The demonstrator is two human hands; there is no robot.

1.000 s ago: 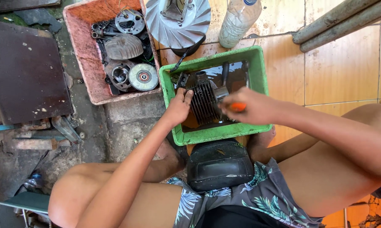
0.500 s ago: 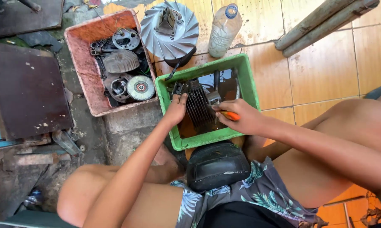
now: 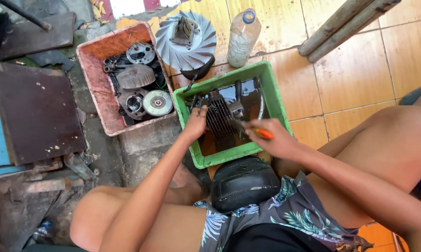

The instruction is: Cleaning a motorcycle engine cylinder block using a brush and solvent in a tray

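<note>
Head view, looking down at our own lap as we sit with knees spread over a tiled floor. Directly ahead sits a green plastic tray (image 3: 273, 100) holding a dark, oily finned engine cylinder (image 3: 218, 122) — the part being worked on, lying near the middle of the tray. Our left hand (image 3: 196, 122) rests on the cylinder's left side, fingers curled over its edge to steady it. Our right hand (image 3: 271, 140) is closed around an orange-handled tool (image 3: 263, 134), its tip aimed at the fins; we cannot tell what kind of tip it has.

Left of the green tray stands a faded red tray (image 3: 96, 86) filled with metal parts — round discs and gears. Beyond both trays lies a grey finned fan wheel (image 3: 173, 49), and just right of it a clear plastic bottle (image 3: 242, 39) with a blue cap. A black padded seat (image 3: 243, 182) sits between our thighs, nearest to us.

We judge the step in hand to be scraping or cleaning the cylinder. Carrying on calls for a firm left-hand hold, so the slippery part does not shift, and short controlled strokes of the tool.
</note>
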